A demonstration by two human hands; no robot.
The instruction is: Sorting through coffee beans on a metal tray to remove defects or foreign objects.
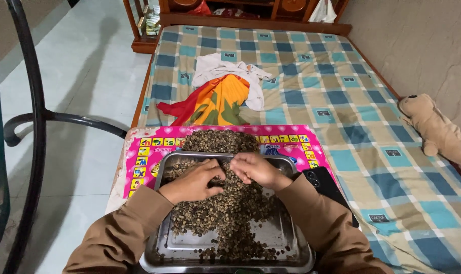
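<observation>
The left hand [194, 181] lies spread, palm down, on the beans [225, 213] heaped in the metal tray [291, 248], seemingly to steady them, while the right hand [253, 170] curls its fingers, picking through them.

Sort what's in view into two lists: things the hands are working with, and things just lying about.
In use: left hand, right hand, beans, metal tray, second bean heap on the pink board.

Lying about: black phone, orange and white cloths, stuffed toy, checked bedsheet, chair frame.
</observation>
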